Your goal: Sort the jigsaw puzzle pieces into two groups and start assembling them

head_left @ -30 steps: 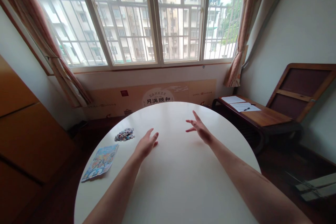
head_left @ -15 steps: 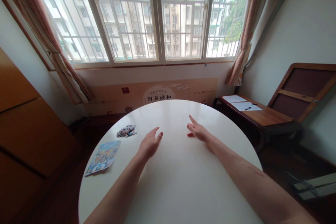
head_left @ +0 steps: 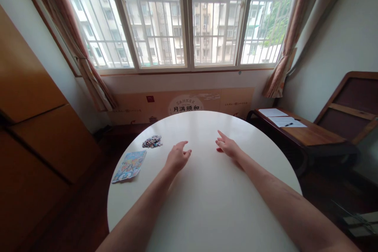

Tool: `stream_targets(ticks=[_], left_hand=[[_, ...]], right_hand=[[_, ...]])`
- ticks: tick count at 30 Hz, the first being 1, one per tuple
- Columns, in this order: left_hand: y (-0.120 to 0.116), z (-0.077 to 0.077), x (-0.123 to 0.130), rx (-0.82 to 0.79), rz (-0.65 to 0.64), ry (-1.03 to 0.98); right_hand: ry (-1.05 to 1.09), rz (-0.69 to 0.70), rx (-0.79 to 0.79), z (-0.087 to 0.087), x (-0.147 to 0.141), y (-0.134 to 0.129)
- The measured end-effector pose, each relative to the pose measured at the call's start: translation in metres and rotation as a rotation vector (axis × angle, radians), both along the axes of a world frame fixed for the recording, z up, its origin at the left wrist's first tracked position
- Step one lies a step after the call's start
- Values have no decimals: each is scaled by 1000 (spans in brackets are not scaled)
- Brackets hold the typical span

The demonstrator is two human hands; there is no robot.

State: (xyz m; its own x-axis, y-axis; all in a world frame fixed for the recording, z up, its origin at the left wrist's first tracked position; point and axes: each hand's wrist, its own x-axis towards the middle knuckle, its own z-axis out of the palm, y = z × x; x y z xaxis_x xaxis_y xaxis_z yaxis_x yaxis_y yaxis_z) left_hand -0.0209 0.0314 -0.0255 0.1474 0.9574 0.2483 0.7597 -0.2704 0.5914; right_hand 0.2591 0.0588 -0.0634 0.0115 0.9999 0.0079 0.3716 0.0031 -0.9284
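Over the middle of the round white table (head_left: 203, 204), my left hand (head_left: 178, 156) is held with thumb and fingers apart and nothing between them. My right hand (head_left: 227, 144) faces it from the other side, fingers spread and holding nothing. A gap of bare tabletop separates the two hands. Left of my left hand lies a small heap of mixed-colour pieces (head_left: 152, 141), which look like jigsaw pieces. A colourful printed sheet (head_left: 129, 166), mostly blue, lies near the table's left edge, just in front of the heap.
Beyond the table, a printed cardboard panel (head_left: 236, 100) leans under the barred window. At the right, a wooden chair (head_left: 315, 133) holds white papers (head_left: 273, 112) and a pen (head_left: 288, 125). Orange-brown cabinets (head_left: 41, 141) stand at the left.
The view has turned slightly left, so the table and room sit further right in the picture. Both hands keep nearly the same place over the table, still apart.
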Motion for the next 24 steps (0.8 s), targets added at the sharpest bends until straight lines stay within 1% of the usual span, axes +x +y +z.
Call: stream_targets(ticks=[7,11,14,18,20,24], left_hand=[[10,-2,-16,44,79,-142],[12,-1,-22,57,125,-220],[12,-1,-23,69,140,-246],[10,0,-21,89,147,-266],[8,2,-20,95,146,-275],[4,5,-18,85,150,-292]], right_hand=[[147,19,109,-11,6,-4],[215,-99,228,-15,12,-4],[241,-199,225,-12,14,-4],[288,-327,222,-3,15,-9],[308,-366,241,1,16,-12],[295,-389,293,5,17,-14]])
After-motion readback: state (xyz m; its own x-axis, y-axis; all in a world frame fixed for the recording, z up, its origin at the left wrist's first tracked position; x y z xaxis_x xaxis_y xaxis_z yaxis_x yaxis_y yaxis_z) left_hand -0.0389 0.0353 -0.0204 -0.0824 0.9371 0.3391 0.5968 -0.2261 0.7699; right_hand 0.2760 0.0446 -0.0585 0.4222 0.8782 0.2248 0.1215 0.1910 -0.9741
